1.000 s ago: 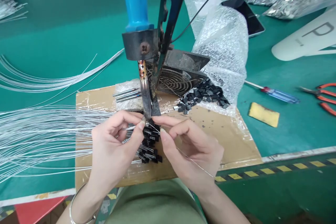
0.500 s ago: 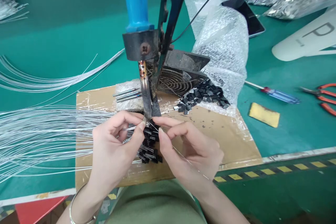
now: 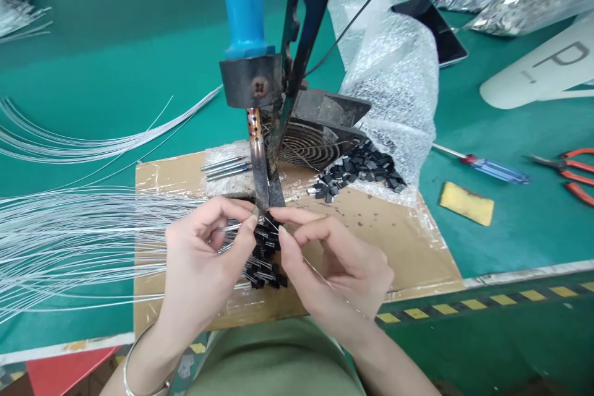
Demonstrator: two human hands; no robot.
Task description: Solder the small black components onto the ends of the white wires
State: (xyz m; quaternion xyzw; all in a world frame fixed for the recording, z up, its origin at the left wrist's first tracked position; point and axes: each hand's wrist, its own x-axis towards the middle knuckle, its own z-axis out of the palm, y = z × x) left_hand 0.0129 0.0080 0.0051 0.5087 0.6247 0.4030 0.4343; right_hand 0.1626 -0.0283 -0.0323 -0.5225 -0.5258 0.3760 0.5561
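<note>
"I see the right hand (image 3: 343, 260) edged slightly nearer the left hand (image 3: 204, 260) since a second ago."
"Grips?"
"On my feed, the right pinches a thin wire (image 3: 271, 223) just below the soldering iron (image 3: 258, 164); the left pinches a white wire (image 3: 229, 227)."
"Any writing?"
"I read P on the cup (image 3: 520, 81); smaller print blurs."

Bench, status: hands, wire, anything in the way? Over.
Left hand pinched at iron tip, its hold mostly hidden. Right hand holding thin wire toward tip. Black pieces crowded between the hands.
</note>
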